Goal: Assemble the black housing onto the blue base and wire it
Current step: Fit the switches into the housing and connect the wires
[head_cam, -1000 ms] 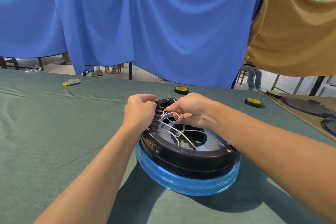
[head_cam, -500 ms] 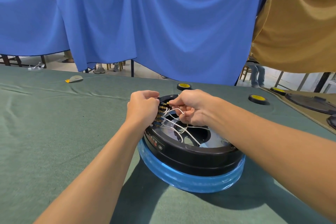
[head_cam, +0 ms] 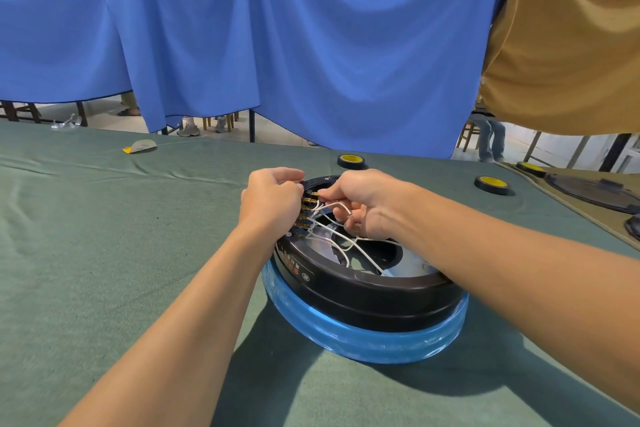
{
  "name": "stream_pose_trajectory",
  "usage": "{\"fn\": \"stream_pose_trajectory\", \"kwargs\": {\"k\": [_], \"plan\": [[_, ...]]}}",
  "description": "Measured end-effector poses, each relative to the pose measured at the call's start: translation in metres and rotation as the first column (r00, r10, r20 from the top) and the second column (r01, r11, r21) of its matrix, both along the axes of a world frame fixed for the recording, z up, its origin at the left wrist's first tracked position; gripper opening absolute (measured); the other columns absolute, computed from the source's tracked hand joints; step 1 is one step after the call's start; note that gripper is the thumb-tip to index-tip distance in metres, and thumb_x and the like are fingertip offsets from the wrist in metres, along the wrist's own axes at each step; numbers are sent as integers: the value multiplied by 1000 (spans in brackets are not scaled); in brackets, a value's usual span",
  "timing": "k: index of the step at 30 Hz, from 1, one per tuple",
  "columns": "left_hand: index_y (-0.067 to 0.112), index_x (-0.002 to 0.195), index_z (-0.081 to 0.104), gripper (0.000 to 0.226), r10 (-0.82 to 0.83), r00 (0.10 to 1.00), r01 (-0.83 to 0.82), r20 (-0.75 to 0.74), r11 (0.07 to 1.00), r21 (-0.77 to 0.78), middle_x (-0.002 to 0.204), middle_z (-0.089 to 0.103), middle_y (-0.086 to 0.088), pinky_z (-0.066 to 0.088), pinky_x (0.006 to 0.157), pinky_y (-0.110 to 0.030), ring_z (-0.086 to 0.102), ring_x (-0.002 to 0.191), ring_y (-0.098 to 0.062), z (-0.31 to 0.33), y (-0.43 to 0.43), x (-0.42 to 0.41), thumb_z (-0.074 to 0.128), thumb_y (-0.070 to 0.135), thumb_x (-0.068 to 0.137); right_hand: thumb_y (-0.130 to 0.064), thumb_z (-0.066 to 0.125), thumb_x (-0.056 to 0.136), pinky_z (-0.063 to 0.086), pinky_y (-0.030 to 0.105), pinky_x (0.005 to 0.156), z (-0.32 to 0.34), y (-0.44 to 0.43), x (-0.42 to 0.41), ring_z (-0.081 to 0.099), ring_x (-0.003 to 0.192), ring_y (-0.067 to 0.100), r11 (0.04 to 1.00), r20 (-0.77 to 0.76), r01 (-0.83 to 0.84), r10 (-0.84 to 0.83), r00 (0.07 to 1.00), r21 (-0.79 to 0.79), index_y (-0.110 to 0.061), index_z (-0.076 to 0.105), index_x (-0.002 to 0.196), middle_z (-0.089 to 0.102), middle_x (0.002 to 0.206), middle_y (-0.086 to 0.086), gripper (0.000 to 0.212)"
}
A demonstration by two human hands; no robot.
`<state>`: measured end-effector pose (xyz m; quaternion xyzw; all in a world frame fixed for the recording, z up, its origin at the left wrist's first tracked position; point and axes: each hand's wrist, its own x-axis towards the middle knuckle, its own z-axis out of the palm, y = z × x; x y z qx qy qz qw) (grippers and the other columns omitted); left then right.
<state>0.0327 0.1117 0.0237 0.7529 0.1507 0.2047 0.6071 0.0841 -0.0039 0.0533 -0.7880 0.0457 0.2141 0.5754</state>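
Left hand (head_cam: 272, 199) and right hand (head_cam: 367, 199) meet at the far-left rim of the housing (head_cam: 363, 291), near the middle of the green cloth (head_cam: 86, 253) covering the table.

At far left, on the cloth's back edge, lies a bit of clear plastic (head_cam: 65, 123). Just right of it is a pale card (head_cam: 140, 146) with a yellow corner. A blue curtain (head_cam: 277, 45) hangs behind, with feet and chair legs showing under its hem.

The left hand's fingers are curled, tips down against the rim beside a row of gold terminals (head_cam: 306, 210). Its knuckles hide whether the fingers pinch anything.

Right of the terminals, the right hand's thumb and forefinger pinch a wire end at the top terminal. Its other fingers curl round a loop of the white wires (head_cam: 349, 246), which run from the terminals across the housing's open middle.

The housing sits in the blue base (head_cam: 363, 340), which rests on the cloth and shows as a ring below it. Just beyond the hands stands a tape roll (head_cam: 351, 160), black with a yellow core, and a second roll (head_cam: 491, 184) stands well to the right. At far right a tan curtain (head_cam: 571, 45) hangs above dark discs (head_cam: 588, 189) at the table's edge.
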Motion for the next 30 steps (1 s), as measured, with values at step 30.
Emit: {"fn": "stream_pose_trajectory", "kwargs": {"k": [30], "plan": [[19, 118, 69, 38, -1, 998, 31, -69, 905, 424, 119, 66, -9, 46, 67, -22, 54, 109, -25, 11, -3, 2, 43, 0, 98, -19, 58, 88, 49, 33, 83, 8, -129, -37, 61, 98, 22, 725, 724, 352, 289, 626, -593, -21, 72, 91, 71, 97, 0, 15]]}}
